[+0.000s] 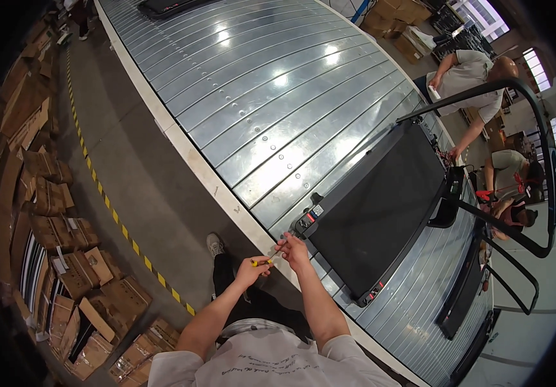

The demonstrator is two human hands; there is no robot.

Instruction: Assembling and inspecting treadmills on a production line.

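Note:
My left hand (251,273) is closed around a screwdriver with a yellow handle (262,262), its thin shaft pointing up and right. At the shaft's far end my right hand (296,253) has its fingers pinched together; what they hold is too small to make out. Both hands are over the pale edge of the metal slat conveyor, beside the near corner of a black treadmill (381,206). A black end cap (308,220) with a red and white label sits at that corner, just beyond my right fingers. The treadmill lies on the slats, with its curved handrail (546,129) rising at the right.
Another person (475,77) leans over the treadmill's far end, and a second person (510,171) wears red gloves. More black treadmills (464,287) lie along the conveyor (252,97). Cardboard boxes (75,271) are stacked at the left, beyond a yellow-black floor line (107,200).

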